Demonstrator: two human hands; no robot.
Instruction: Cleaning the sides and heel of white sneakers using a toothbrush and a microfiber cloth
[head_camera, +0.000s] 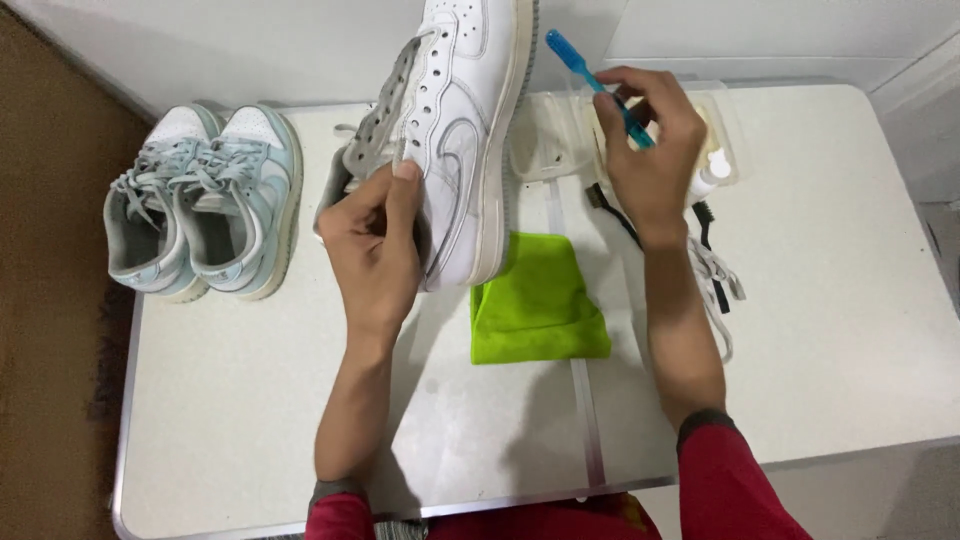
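The left hand (375, 245) holds a white sneaker (455, 140) up off the white bench (830, 330). The fingers are closed around the heel end, with the thumb pressed on the side. The shoe is tipped so its side and sole edge face the other hand, likely so that side is easy to reach. Its toe points away and is cut off at the top of the view.

The right hand (650, 145) is closed around a blue toothbrush (598, 86). The brush end sticks up and to the left, close to the shoe's sole edge but not touching it. The hand sits over a clear plastic tray (550, 140), maybe so the brush can dip in there. What is in the tray is hard to see, since the hand covers much of it. A small white bottle (715, 170) peeks out beside the hand.

A bright green cloth (540, 305) lies folded on the bench just under the shoe. A black brush (612, 210) shows only partly behind the right wrist. White laces (720, 285) lie loose near the arm. A pair of pale blue sneakers (200, 200) stands side by side at the left, well apart from the work.
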